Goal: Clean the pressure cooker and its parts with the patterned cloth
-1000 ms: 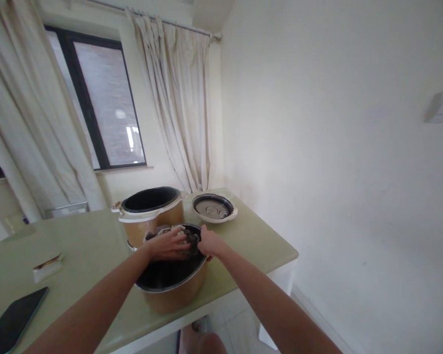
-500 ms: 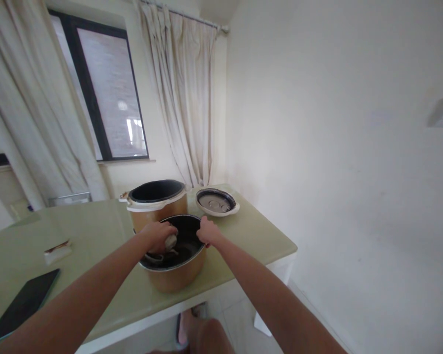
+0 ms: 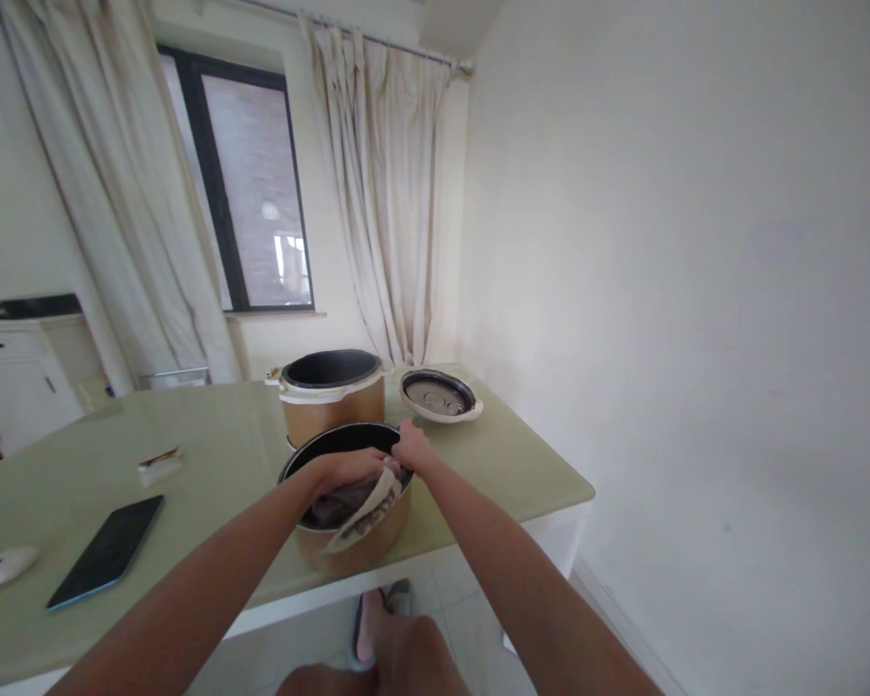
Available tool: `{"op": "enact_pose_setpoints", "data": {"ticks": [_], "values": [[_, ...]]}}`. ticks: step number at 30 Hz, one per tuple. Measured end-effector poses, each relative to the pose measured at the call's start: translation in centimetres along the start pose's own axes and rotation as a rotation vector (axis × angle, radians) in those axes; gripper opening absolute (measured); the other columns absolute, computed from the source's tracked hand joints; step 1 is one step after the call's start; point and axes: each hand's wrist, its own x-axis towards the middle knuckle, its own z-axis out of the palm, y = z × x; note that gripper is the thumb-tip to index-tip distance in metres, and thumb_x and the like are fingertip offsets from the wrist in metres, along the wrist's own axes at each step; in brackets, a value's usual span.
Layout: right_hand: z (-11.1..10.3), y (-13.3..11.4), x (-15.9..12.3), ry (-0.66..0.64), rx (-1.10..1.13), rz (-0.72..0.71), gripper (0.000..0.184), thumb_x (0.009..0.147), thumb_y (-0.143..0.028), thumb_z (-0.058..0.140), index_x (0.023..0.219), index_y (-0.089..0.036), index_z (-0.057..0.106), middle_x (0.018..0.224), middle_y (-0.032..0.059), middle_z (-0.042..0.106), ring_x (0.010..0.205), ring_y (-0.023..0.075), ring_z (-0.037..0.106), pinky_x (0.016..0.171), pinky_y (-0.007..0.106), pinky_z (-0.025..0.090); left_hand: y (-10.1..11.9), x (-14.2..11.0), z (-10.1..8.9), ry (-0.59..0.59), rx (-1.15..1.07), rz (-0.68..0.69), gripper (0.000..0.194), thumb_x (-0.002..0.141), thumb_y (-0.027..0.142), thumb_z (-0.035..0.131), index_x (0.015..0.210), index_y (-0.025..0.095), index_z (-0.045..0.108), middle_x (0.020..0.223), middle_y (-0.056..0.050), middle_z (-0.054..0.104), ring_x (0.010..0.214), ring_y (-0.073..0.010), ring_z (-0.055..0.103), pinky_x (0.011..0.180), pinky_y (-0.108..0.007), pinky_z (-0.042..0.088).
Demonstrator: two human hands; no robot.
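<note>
A pot [image 3: 377,546] with a dark inside and a gold-brown outside stands near the front edge of the table. My right hand [image 3: 411,448] grips its rim on the right, fingers closed around the edge. Inside the pot, my left hand [image 3: 359,468] presses a pale cloth [image 3: 369,510] near the right inner wall. One end of the cloth hangs over the near rim and shows dark stains. Directly behind the pot is the gold-brown cooker body [image 3: 333,406] with a white rim. The round lid [image 3: 439,394] lies with its inner side up to the right of it.
On the green tabletop [image 3: 232,464] at left lie a dark tablet [image 3: 107,551], a white oval object [image 3: 4,566] and a small tissue pack [image 3: 159,464]. A plain wall [image 3: 667,338] rises at the right, beyond the table's edge.
My left hand has moved with the cloth from the pot's left side to its right, and the cloth now drapes over the near rim. My right hand stays on the rim. The view has shifted left.
</note>
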Motion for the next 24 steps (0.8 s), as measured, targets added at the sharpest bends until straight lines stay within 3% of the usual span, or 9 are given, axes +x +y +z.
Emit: {"op": "enact_pose_setpoints", "data": {"ticks": [3, 6, 10, 13, 16, 19, 21, 24], "values": [[0.2, 0.2, 0.2, 0.029, 0.024, 0.040, 0.045, 0.089, -0.018, 0.063, 0.134, -0.017, 0.059, 0.129, 0.0180, 0.074, 0.122, 0.0312, 0.072, 0.098, 0.037, 0.056, 1.1, -0.5, -0.8, 0.096, 0.078, 0.123, 0.041, 0.079, 0.050, 0.056, 0.098, 0.019, 0.075, 0.105, -0.007, 0.079, 0.106, -0.0294, 0.070, 0.097, -0.040, 0.055], [0.2, 0.3, 0.3, 0.049, 0.048, 0.062, 0.044, 0.090, -0.017, 0.062, 0.133, -0.019, 0.062, 0.129, 0.0156, 0.074, 0.123, 0.0294, 0.071, 0.097, 0.034, 0.056, 1.4, -1.4, -2.5, 0.155, 0.189, 0.149, 0.039, 0.075, 0.046, 0.064, 0.103, 0.020, 0.075, 0.114, -0.008, 0.078, 0.113, -0.0318, 0.068, 0.105, -0.043, 0.050], [-0.1, 0.5, 0.6, 0.044, 0.065, 0.060, 0.047, 0.084, -0.012, 0.065, 0.129, -0.019, 0.068, 0.128, 0.0161, 0.075, 0.123, 0.0317, 0.071, 0.100, 0.037, 0.056, 1.0, -4.2, -5.2, 0.166, 0.596, 0.028, 0.049, 0.071, 0.036, 0.076, 0.118, 0.025, 0.076, 0.125, -0.010, 0.077, 0.117, -0.0345, 0.069, 0.105, -0.045, 0.051], [-0.4, 0.8, 0.9, 0.028, 0.074, 0.059, 0.049, 0.079, -0.010, 0.068, 0.127, -0.018, 0.070, 0.128, 0.0175, 0.074, 0.122, 0.0345, 0.072, 0.100, 0.039, 0.058, -0.1, -6.7, -6.3, 0.294, 0.787, -0.081, 0.066, 0.073, 0.031, 0.077, 0.139, 0.032, 0.067, 0.137, -0.012, 0.073, 0.124, -0.0372, 0.069, 0.101, -0.048, 0.053], [-0.5, 1.0, 1.3, 0.004, 0.101, 0.076, 0.049, 0.078, -0.012, 0.068, 0.127, -0.017, 0.070, 0.124, 0.0177, 0.075, 0.114, 0.0351, 0.074, 0.092, 0.039, 0.061, -1.8, -8.5, -6.1, 0.453, 0.816, -0.044, 0.080, 0.077, 0.025, 0.074, 0.153, 0.038, 0.053, 0.153, -0.007, 0.063, 0.135, -0.0346, 0.063, 0.106, -0.046, 0.051], [-0.3, 1.1, 1.4, -0.006, 0.138, 0.086, 0.045, 0.081, -0.014, 0.066, 0.125, -0.014, 0.070, 0.121, 0.0186, 0.076, 0.110, 0.0338, 0.076, 0.088, 0.038, 0.061, -2.8, -9.0, -5.1, 0.540, 0.756, -0.021, 0.079, 0.080, 0.026, 0.071, 0.155, 0.038, 0.049, 0.154, -0.005, 0.062, 0.133, -0.0314, 0.064, 0.108, -0.042, 0.050], [-0.1, 1.0, 1.5, 0.009, 0.158, 0.086, 0.043, 0.083, -0.013, 0.064, 0.126, -0.014, 0.070, 0.125, 0.0187, 0.075, 0.115, 0.0323, 0.074, 0.092, 0.036, 0.060, -2.7, -8.4, -4.3, 0.532, 0.691, -0.018, 0.074, 0.081, 0.032, 0.070, 0.153, 0.037, 0.051, 0.148, -0.004, 0.067, 0.128, -0.0309, 0.067, 0.107, -0.041, 0.049], [0.2, 1.0, 1.4, 0.049, 0.177, 0.088, 0.046, 0.084, -0.011, 0.061, 0.129, -0.015, 0.068, 0.129, 0.0166, 0.074, 0.122, 0.0290, 0.071, 0.098, 0.034, 0.057, -1.8, -6.6, -2.9, 0.419, 0.548, 0.018, 0.062, 0.079, 0.038, 0.070, 0.141, 0.033, 0.062, 0.132, -0.004, 0.075, 0.119, -0.0315, 0.069, 0.104, -0.041, 0.050]]}}
